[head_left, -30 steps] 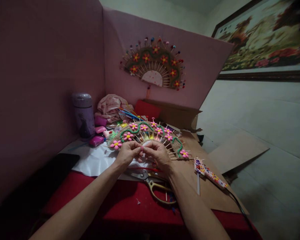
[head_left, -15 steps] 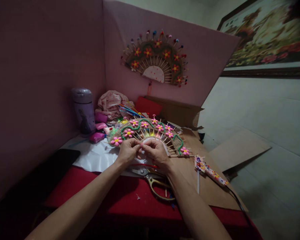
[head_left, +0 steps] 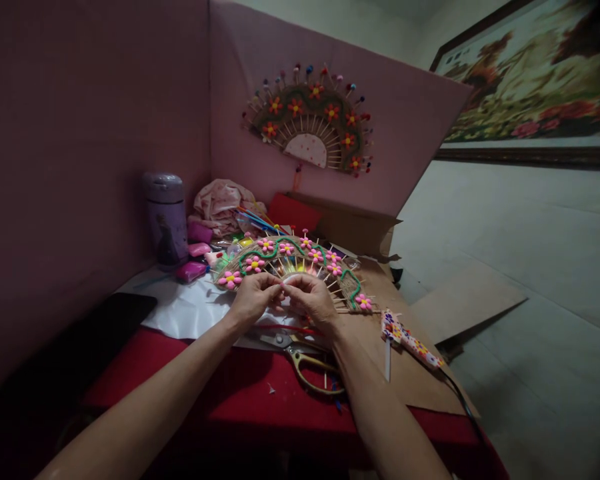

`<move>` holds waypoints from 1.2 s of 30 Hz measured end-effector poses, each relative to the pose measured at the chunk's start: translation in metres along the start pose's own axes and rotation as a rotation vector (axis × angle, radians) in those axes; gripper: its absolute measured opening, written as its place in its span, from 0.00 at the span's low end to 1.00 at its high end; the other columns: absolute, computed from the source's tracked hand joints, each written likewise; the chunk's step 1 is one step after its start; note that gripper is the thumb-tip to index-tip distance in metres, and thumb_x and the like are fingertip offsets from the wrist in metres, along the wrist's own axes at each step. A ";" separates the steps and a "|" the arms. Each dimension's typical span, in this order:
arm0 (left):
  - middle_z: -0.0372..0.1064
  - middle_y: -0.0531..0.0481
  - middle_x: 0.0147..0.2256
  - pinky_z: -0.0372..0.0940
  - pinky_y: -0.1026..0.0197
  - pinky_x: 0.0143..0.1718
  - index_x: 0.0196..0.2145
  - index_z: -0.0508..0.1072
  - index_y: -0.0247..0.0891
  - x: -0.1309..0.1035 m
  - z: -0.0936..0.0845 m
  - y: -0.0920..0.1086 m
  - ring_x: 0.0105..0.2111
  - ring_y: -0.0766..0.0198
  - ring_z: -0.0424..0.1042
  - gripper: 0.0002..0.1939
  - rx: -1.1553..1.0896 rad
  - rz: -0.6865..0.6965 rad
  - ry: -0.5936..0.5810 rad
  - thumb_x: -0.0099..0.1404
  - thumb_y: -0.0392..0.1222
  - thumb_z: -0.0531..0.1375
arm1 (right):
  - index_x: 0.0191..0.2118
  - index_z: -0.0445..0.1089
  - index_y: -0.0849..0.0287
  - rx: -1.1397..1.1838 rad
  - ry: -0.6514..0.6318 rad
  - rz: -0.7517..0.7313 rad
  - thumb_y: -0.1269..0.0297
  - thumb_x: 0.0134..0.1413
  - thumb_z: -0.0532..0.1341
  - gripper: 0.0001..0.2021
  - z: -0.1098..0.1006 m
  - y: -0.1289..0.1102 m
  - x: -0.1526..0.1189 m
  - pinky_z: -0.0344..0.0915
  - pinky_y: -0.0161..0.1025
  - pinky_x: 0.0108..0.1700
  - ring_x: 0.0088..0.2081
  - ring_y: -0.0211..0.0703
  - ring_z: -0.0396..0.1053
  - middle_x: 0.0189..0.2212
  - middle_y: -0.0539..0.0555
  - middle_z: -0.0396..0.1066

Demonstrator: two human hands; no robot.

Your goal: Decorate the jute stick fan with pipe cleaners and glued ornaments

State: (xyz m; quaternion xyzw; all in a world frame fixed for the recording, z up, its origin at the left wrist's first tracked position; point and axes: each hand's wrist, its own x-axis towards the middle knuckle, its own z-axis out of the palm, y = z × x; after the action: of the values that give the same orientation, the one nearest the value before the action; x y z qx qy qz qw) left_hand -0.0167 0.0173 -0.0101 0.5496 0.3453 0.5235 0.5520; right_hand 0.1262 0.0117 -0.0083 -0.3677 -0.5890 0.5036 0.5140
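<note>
Near the pink-flowered fan [head_left: 286, 249], hands [head_left: 255, 300] [head_left: 311, 303] pinching a tiny piece [head_left: 283, 284], purple tumbler [head_left: 167, 223], any lettering unreadably small

You face a red table [head_left: 240, 403] in dim light; pink panels [head_left: 400, 133] rise behind it and to its left, a pale wall [head_left: 555, 200] with a framed picture [head_left: 535, 87] to its right.

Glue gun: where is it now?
In the head view, the floral glue gun lies right of centre on brown cardboard, beside the right end of the pink-flowered fan.
</note>
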 end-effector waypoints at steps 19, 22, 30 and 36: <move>0.71 0.50 0.24 0.67 0.65 0.20 0.30 0.76 0.31 -0.002 0.003 0.002 0.23 0.66 0.69 0.13 -0.038 0.151 0.114 0.48 0.44 0.65 | 0.28 0.67 0.60 -0.163 0.144 -0.166 0.57 0.48 0.62 0.11 0.007 -0.002 -0.002 0.55 0.31 0.22 0.19 0.31 0.58 0.21 0.47 0.65; 0.72 0.50 0.23 0.66 0.65 0.20 0.28 0.76 0.30 -0.001 0.004 0.001 0.21 0.67 0.68 0.13 -0.055 0.112 0.136 0.45 0.41 0.68 | 0.30 0.68 0.60 -0.360 0.177 -0.289 0.59 0.51 0.60 0.09 0.008 0.005 -0.003 0.59 0.33 0.28 0.25 0.34 0.62 0.24 0.49 0.66; 0.72 0.49 0.21 0.66 0.66 0.21 0.27 0.75 0.30 0.000 0.004 0.003 0.21 0.68 0.69 0.13 -0.141 0.093 0.171 0.45 0.41 0.68 | 0.35 0.69 0.58 -0.502 0.145 -0.390 0.66 0.57 0.54 0.07 0.012 0.002 -0.010 0.61 0.35 0.34 0.32 0.38 0.65 0.28 0.50 0.66; 0.68 0.50 0.22 0.61 0.70 0.17 0.28 0.73 0.29 0.003 -0.006 0.003 0.19 0.71 0.65 0.14 -0.411 -0.085 -0.031 0.47 0.42 0.68 | 0.33 0.68 0.58 -0.558 0.285 -0.454 0.64 0.55 0.57 0.05 0.016 -0.007 -0.013 0.61 0.35 0.34 0.31 0.38 0.63 0.29 0.51 0.65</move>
State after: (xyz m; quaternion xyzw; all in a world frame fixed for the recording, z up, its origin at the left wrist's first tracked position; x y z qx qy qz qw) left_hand -0.0222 0.0209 -0.0080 0.4185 0.2456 0.5505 0.6793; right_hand 0.1137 -0.0055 -0.0035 -0.4201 -0.6923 0.1414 0.5694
